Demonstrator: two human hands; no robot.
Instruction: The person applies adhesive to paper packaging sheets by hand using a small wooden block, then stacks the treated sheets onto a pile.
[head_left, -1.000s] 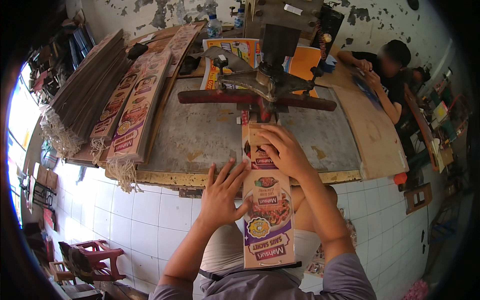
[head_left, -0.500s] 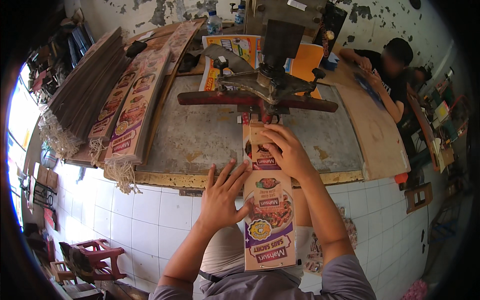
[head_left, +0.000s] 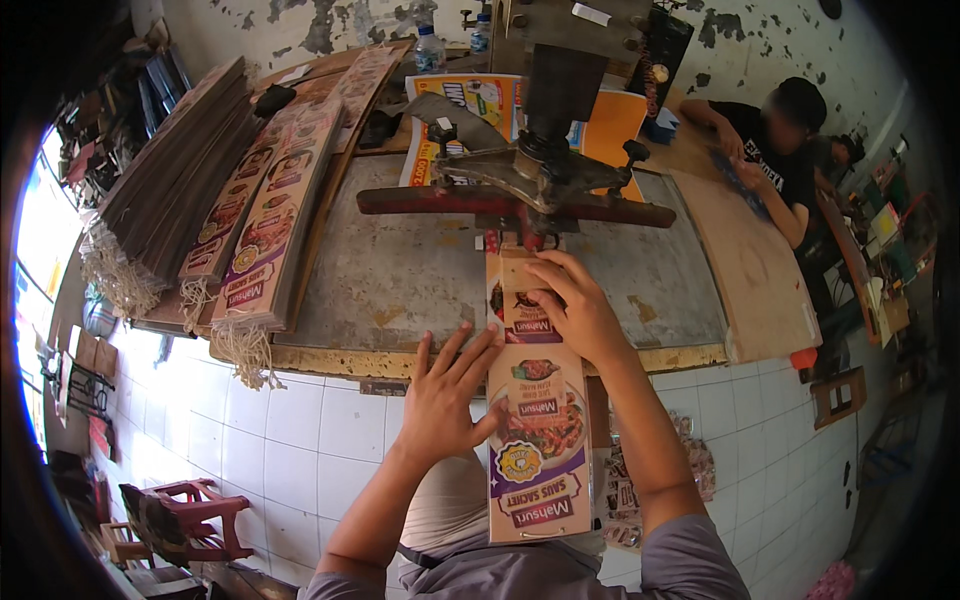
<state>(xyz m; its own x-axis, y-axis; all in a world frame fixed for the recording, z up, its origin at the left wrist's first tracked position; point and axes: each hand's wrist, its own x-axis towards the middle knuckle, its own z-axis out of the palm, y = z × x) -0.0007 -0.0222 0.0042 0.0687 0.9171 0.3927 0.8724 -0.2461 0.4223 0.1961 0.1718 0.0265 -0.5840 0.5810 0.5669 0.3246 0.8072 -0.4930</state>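
Observation:
A long printed cardboard strip (head_left: 540, 450) in tan and purple, with food pictures, runs from my lap up onto the metal-topped table (head_left: 390, 290). Its far end lies beneath the head of a press with a red crossbar (head_left: 430, 203). My left hand (head_left: 452, 390) lies with fingers spread over the table's front edge, fingertips and thumb at the strip's left side. Bent fingers of my right hand (head_left: 575, 305) press on the strip's right side, close below the press. Beside those fingertips a small plain tan piece (head_left: 517, 273) lies on the strip.
Bundles of similar strips (head_left: 270, 240) with white strings are stacked on the left. Behind the press lie colourful printed sheets (head_left: 620, 120) and a water bottle (head_left: 429, 50). A co-worker (head_left: 785, 150) sits at the right. A red plastic stool (head_left: 195, 520) stands on the tiled floor.
Both hands and the strip keep nearly the same place. My right leg has shifted, showing more of the printed pieces on the floor beside the strip.

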